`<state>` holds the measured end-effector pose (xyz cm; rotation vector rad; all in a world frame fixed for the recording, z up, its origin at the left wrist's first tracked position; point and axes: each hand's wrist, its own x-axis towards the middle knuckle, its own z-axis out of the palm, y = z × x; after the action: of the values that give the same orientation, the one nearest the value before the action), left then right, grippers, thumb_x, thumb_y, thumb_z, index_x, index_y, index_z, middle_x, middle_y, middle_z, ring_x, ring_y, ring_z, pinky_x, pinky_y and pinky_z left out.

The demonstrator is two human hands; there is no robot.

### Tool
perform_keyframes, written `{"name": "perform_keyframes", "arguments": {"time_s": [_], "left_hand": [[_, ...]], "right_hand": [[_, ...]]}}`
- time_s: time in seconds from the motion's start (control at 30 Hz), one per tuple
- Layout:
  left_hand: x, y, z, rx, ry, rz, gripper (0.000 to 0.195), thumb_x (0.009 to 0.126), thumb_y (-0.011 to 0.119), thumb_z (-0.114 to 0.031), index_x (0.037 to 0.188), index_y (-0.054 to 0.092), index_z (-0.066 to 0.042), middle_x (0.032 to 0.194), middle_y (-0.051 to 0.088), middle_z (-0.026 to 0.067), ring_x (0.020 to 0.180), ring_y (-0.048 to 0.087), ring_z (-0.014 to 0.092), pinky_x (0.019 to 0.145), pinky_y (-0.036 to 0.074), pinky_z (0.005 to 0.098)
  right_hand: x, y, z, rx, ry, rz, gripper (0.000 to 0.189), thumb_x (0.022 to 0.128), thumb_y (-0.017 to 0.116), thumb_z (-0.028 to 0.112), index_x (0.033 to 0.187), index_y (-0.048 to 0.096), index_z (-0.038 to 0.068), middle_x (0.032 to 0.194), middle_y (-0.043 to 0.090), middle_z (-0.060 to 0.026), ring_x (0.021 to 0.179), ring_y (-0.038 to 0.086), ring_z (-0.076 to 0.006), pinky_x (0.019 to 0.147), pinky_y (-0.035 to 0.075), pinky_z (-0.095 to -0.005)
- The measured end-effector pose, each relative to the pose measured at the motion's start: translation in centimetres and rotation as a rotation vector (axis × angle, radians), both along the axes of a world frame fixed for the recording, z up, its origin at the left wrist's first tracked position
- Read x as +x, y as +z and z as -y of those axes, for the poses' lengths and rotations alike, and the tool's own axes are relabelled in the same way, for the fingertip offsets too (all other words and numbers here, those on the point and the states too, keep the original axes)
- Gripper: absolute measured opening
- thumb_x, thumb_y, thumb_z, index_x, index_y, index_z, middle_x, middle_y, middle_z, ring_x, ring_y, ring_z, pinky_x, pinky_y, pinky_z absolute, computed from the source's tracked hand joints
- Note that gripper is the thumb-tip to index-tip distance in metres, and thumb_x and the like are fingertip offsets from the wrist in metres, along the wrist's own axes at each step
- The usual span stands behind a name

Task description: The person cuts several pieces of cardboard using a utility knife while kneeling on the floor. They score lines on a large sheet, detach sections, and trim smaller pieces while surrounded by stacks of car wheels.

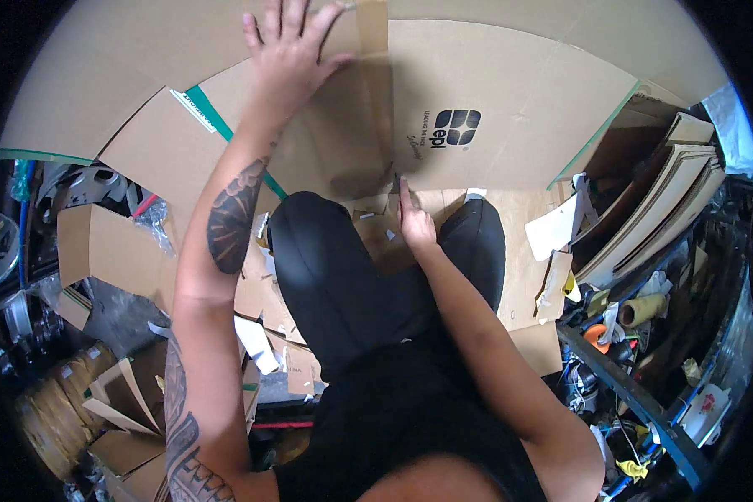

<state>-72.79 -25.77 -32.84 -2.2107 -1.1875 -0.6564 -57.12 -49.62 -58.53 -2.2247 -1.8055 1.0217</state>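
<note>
A large sheet of corrugated cardboard (514, 81) with printed writing and green edges lies before me. My left hand (295, 50) presses on its upper part, fingers spread, close to a darker brown strip (373, 37) that runs down the sheet. At the lower edge, by a vertical seam or fold, my right hand (416, 219) points with its index finger extended. Something small and dark is at that fingertip; I cannot tell what it is or whether the hand grips it.
Cardboard sheets (652, 207) stand stacked at the right. Below them are a cardboard tube (641, 310), a metal bar (634, 401) and mixed clutter. Cardboard scraps (116, 251) and a brown tape-covered bundle (63, 408) are at the left. Paper bits lie around my knees.
</note>
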Motion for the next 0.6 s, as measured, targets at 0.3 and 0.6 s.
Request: {"name": "perform_keyframes", "arguments": {"time_s": [0.3,0.6], "left_hand": [[-1.8,-8.2,1.9,-0.069,-0.145,0.131,0.078,0.076,0.073,-0.060,0.142,0.047,-0.028,0.157,0.033,0.0083,0.145,0.028,0.032,0.114,0.018,0.0594],[-1.6,-8.7,1.9,-0.071,-0.156,0.189,0.074,0.073,0.077,-0.057,0.136,0.052,-0.028,0.151,0.036,0.0069,0.144,0.028,0.032,0.113,0.018,0.0594]], "right_hand": [[-0.4,0.1,-0.3,0.068,-0.020,-0.062,0.070,0.102,0.043,0.030,0.158,0.002,0.027,0.082,0.067,-0.0310,0.078,0.066,-0.0501,0.076,0.051,-0.0616],[-0.9,-1.4,0.0,0.034,-0.043,-0.016,0.087,0.095,0.053,0.020,0.158,-0.006,0.031,0.088,0.069,-0.0265,0.079,0.069,-0.0451,0.077,0.054,-0.0568]]}}
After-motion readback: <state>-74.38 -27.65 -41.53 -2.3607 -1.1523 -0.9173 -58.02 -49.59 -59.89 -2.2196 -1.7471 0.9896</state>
